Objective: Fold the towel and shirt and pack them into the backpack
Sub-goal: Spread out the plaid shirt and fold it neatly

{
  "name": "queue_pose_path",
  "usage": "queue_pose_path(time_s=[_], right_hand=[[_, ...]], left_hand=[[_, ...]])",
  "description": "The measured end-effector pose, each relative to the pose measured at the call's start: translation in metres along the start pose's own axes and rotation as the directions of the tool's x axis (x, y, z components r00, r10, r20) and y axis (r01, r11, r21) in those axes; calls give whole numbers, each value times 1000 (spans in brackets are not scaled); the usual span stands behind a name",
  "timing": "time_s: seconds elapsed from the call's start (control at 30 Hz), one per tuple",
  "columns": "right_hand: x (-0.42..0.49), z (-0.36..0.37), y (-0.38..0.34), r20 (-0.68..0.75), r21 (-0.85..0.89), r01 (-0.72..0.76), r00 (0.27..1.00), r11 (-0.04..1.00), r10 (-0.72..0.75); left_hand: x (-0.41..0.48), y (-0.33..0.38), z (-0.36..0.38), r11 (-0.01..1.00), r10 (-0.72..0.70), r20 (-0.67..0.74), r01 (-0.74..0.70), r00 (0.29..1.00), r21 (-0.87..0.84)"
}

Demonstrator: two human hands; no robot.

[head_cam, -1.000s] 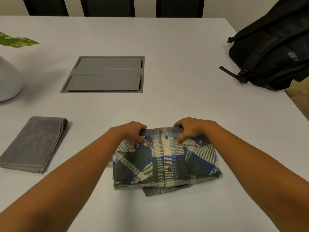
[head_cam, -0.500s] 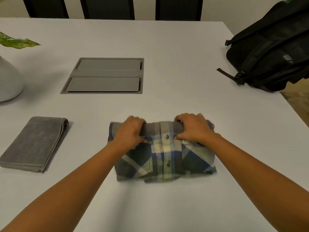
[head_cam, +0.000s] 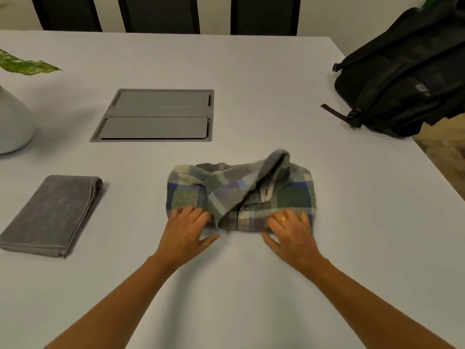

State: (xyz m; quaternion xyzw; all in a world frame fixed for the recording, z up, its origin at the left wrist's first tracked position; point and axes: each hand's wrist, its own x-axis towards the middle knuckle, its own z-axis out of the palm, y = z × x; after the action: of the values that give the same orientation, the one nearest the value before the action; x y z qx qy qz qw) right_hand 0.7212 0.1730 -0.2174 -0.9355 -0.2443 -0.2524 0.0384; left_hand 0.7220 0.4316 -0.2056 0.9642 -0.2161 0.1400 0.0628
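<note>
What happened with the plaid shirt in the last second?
Both hands, left hand and right hand, folded the plaid shirt's far edge toward the person and now press flat on its near edge. The folded gray towel, black backpack and table stayed put.

I have one view only, from a wide-angle camera on the person's head, so nothing overlaps with a second view. It looks forward and steeply down over the bench [head_cam: 251, 71], close enough that both forearms enter from the bottom edge and the left hand [head_cam: 185, 229] and right hand [head_cam: 293, 233] sit just below centre. The far bench edge runs near the top, with dark chair backs [head_cam: 156, 13] beyond it. The right bench edge slants down the frame, probably bent a little by the lens. At the left margin a white vase [head_cam: 12, 122] is cut off; the backpack [head_cam: 407, 71] fills the upper right corner.
</note>
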Motion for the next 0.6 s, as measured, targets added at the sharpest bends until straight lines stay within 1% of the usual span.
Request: queue_pose_path(time_s=[0.07, 0.1, 0.17, 0.23, 0.33, 0.43, 0.5, 0.53, 0.6], right_hand=[[8, -1, 3, -52, 30, -19, 998, 999, 21], [15, -1, 3, -48, 26, -37, 998, 999, 38], [28, -2, 2, 12, 19, -96, 995, 995, 96], [34, 1, 2, 92, 20, -172, 981, 985, 170], [36, 7, 1, 219, 17, -278, 938, 960, 268], [39, 10, 1, 222, 203, -418, 900, 886, 374], [44, 12, 0, 202, 283, -492, 870, 823, 450], [47, 13, -1, 223, 284, -524, 851, 803, 476], [51, 16, -2, 358, 209, -581, 794, 787, 491]], left_hand=[[7, -3, -3, 1000, 10, -34, -10, 999, -6], [13, -4, -3, 1000, 1, -21, -1, 1000, -3], [25, -3, -1, 999, -48, 91, 49, 995, -6], [33, -1, 2, 993, -107, 218, 115, 970, -25], [44, 0, 7, 978, -169, 329, 199, 929, -61], [57, -5, 12, 955, -212, 383, 273, 899, -112], [65, -11, 15, 947, -228, 412, 300, 882, -117], [67, -13, 18, 946, -227, 430, 302, 874, -115], [68, -15, 22, 944, -215, 462, 304, 860, -126]])
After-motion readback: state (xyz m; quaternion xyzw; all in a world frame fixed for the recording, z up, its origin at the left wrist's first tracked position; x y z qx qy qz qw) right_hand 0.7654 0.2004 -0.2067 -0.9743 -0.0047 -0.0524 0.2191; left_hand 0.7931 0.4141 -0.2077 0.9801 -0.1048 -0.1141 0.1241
